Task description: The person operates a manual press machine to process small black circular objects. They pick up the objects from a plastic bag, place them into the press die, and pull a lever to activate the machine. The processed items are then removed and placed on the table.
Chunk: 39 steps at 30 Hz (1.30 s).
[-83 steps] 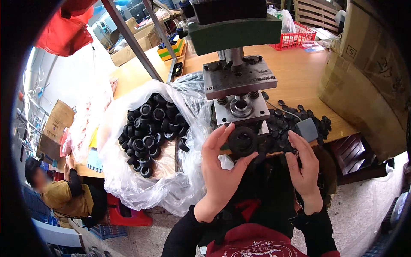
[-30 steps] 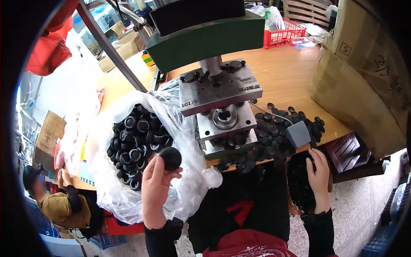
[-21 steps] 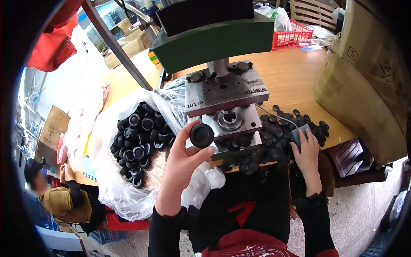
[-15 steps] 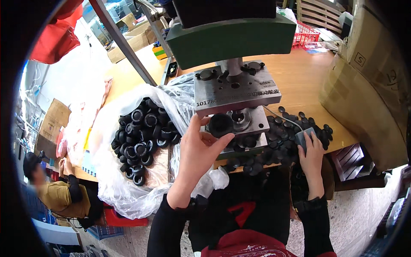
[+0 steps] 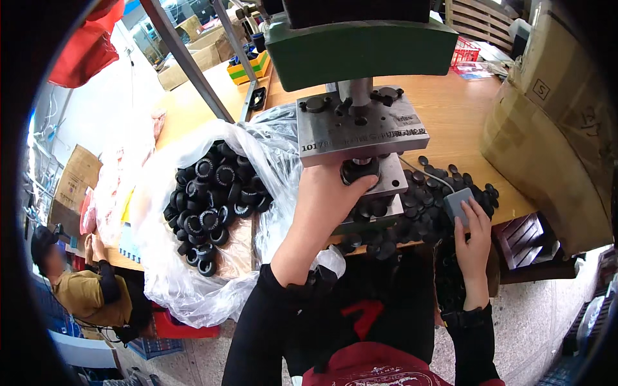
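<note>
Left hand (image 5: pixel 328 193) clamped on black round part (image 5: pixel 358 171); right hand (image 5: pixel 473 235) flat, fingers apart, on grey box (image 5: pixel 457 202).

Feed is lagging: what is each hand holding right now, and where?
Left hand grips a black round part by its rim. Right hand rests fingertips on a grey box.

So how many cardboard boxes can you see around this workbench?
4, perhaps more hidden. One large cardboard box stands at the bench's right end, two boxes sit at the far left of the bench, and another box rests on the floor at left.
</note>
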Each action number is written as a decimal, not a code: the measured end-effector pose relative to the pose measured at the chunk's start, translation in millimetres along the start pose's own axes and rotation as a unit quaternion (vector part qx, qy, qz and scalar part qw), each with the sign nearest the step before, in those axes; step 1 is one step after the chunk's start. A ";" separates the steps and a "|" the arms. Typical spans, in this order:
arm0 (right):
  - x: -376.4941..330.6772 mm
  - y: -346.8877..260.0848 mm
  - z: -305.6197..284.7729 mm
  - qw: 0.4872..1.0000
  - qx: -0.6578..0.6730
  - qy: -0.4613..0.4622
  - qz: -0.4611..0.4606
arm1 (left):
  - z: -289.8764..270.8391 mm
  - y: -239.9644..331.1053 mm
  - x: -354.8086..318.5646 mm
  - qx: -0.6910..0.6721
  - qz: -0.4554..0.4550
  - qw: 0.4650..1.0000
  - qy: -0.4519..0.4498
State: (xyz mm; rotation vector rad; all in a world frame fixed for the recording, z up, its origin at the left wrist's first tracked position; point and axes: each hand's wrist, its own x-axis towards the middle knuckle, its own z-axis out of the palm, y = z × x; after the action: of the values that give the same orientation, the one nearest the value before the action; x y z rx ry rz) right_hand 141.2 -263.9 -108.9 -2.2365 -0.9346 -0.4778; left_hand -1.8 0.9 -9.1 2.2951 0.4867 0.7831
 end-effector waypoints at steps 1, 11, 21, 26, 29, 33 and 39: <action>1.5 -4.1 -3.4 1.000 0.006 0.004 -0.003 | 0.1 0.4 0.2 0.024 0.020 0.999 0.003; 11.4 10.6 19.3 0.998 -0.052 -0.037 -0.014 | 23.6 0.0 -14.2 0.015 0.010 0.996 0.092; 16.4 51.2 24.3 0.982 -0.105 -0.155 0.008 | -36.7 -46.2 -83.9 0.084 -0.019 0.982 0.169; 7.5 41.9 27.5 0.971 -0.162 -0.175 0.021 | -85.7 -119.1 -89.8 0.165 -0.128 0.963 0.170; 12.1 40.9 25.4 0.973 -0.151 -0.171 0.015 | -84.2 -141.8 -67.6 0.293 -0.093 0.944 0.122; -2.5 43.0 25.2 0.989 -0.079 -0.122 0.009 | -66.9 -159.6 -45.9 0.376 -0.132 0.915 0.071; -23.8 20.6 -1.7 0.997 -0.037 -0.065 0.018 | -65.6 -159.8 -45.9 0.278 -0.074 0.944 0.163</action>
State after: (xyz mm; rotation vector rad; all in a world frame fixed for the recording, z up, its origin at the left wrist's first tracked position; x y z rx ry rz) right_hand 139.9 -287.6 -129.7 -2.3702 -0.9555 -0.3595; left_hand -99.4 121.8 -97.5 2.5939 1.1429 1.0595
